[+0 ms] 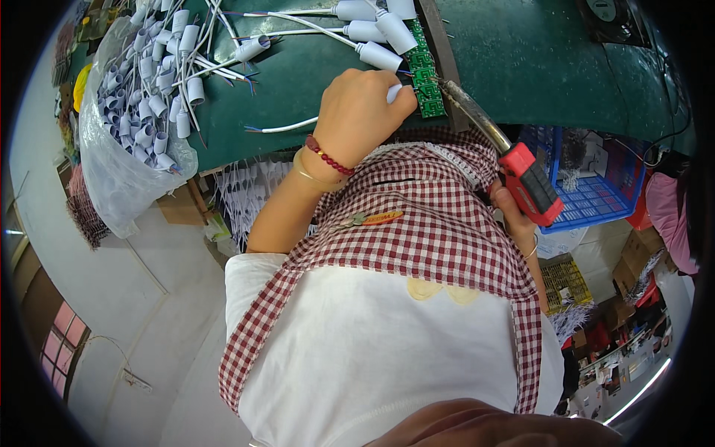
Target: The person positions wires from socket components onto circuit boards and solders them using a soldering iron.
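Observation:
My left hand [363, 108] is closed round a white plastic lamp socket; only a bit of the socket [395, 92] shows past the thumb. Its white cable [292, 127] seems to run out leftward under the hand, ending in bare coloured wires. Just beyond my fingers lies a strip of green circuit boards [427, 91]. My right hand [514, 216], partly hidden, is wrapped round the red and black handle of a soldering iron [484, 119]. The iron's tip is at the right edge of the board strip, near my left fingertips; whether it touches cannot be made out.
More lamp sockets with cables [378, 54] lie along the strip, beside a dark bar [444, 45]. A clear plastic bag [112, 179] full of sockets stands at the green table's [521, 82] left. A blue crate [596, 201] sits below right; a black device [614, 21] is far right.

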`<state>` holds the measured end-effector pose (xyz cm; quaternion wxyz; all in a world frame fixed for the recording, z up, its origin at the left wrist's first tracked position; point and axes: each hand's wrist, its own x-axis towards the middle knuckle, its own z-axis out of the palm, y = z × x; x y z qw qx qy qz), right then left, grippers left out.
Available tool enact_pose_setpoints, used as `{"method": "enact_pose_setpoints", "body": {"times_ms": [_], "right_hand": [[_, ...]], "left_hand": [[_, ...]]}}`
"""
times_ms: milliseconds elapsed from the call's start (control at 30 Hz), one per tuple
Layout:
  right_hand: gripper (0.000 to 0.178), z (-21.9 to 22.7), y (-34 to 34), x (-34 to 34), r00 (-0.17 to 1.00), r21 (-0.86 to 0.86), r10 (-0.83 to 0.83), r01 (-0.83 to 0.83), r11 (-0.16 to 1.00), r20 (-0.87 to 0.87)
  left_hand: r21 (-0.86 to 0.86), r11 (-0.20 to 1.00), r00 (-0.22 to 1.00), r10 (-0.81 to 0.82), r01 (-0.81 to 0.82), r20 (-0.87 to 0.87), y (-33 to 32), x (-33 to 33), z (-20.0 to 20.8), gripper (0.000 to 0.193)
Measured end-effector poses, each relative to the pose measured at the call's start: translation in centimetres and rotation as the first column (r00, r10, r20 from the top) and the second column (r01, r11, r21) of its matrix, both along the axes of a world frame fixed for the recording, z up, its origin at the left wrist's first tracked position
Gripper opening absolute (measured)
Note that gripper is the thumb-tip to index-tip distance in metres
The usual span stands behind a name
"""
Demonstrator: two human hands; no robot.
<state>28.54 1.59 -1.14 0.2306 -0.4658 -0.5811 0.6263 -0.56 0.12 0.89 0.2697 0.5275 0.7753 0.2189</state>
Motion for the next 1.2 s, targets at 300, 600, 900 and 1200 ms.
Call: {"method": "enact_pose_setpoints", "body": {"times_ms": [300, 600, 900, 1200], "right_hand": [[0.021, 0.2, 1.0, -0.1, 0.979, -0.058, -0.075, 0.065, 0.996, -0.192], [0.030, 0.4, 1.6, -0.2, 0.956, 0.036, -0.070, 0.084, 0.996, -0.285], [0.034, 1.0, 1.2, -0.5, 0.953, 0.038, -0.138, 0.154, 0.987, -0.271], [0.034, 1.3, 2.1, -1.2, 0.952, 0.052, -0.098, 0.118, 0.992, -0.291]], "left_hand": [[-0.214, 0.971, 0.994, -0.112, 0.107, -0.010, -2.2, -1.3, 4.4, 0.022], [0.421, 0.738, 0.699, -0.094, 0.527, -0.709, 0.4, -1.2, 2.0, 0.038], [0.487, 0.847, 0.954, -0.074, 0.214, -0.291, 1.2, -6.6, 1.0, 0.032], [0.035, 0.996, 0.662, 0.079, -0.079, -0.746, -2.2, -17.7, -2.6, 0.020]]}}
